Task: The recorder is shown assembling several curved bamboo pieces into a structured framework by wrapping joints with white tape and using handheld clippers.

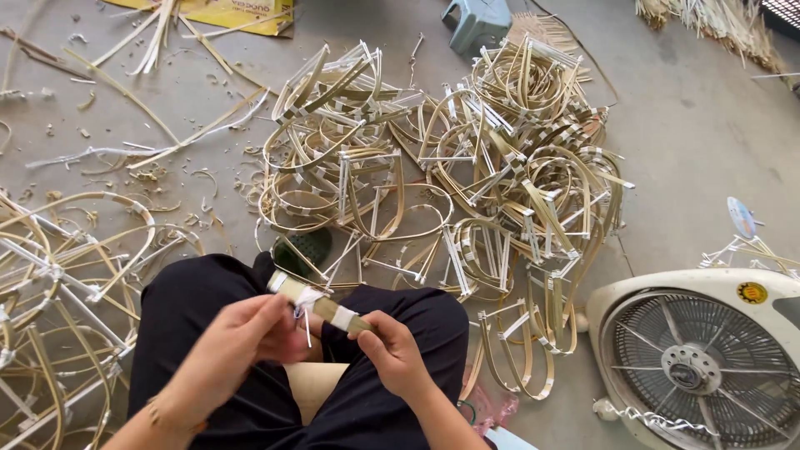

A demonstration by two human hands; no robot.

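Note:
I sit on the floor with my knees in black trousers point(192, 308). A flat bamboo strip piece point(321, 306) bound with white bands lies across my lap between both hands. My left hand point(242, 333) pinches a thin white tie hanging at the strip's middle. My right hand point(392, 350) grips the strip's right end. A dark green sandal point(304, 247) shows just beyond the strip.
A big heap of bent bamboo frames point(467, 167) with white bindings lies ahead. More frames point(58, 283) are stacked at my left. A white box fan point(700, 358) lies at the right. A grey plastic stool point(477, 21) stands at the far top, with loose strips and shavings point(150, 117) at top left.

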